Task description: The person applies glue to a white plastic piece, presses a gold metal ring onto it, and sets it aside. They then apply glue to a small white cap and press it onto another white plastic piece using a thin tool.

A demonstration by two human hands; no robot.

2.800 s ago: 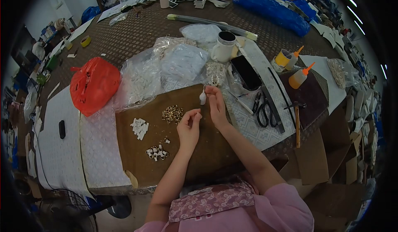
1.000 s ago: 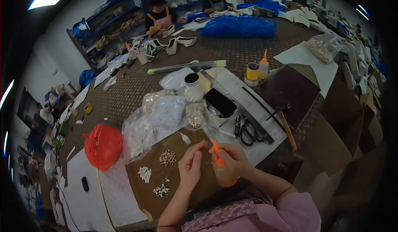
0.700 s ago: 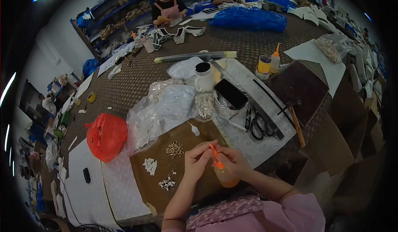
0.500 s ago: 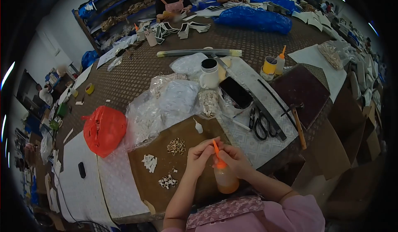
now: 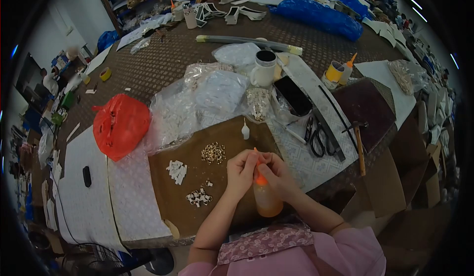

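A translucent squeeze bottle [image 5: 268, 204] with an orange nozzle and amber liquid inside stands close to my body, nearly upright. The fingers of my left hand [image 5: 242, 171] are closed on its nozzle from the left. Against the same nozzle, my right hand [image 5: 277, 177] is also closed, its thumb near the orange collar. Most of the nozzle is hidden between the fingers. On the brown mat [image 5: 160, 187] lie small gold-coloured metal pieces [image 5: 213, 153], flat white pieces [image 5: 176, 171] and a heap of white-and-metal pieces [image 5: 199, 197]. A small white dropper bottle [image 5: 246, 131] stands beyond my hands.
Clear plastic bags [image 5: 217, 91], a red bag [image 5: 122, 127], a white mug [image 5: 263, 71] and a phone [image 5: 293, 95] surround the mat. Scissors [image 5: 322, 140] and a hammer [image 5: 359, 147] lie at right, near cardboard boxes [image 5: 405, 177]. People sit across the table.
The view has tilted, so the table appears shifted. My fingers now cover more of the nozzle, with only its tip showing above them. The bottle stays near my body.
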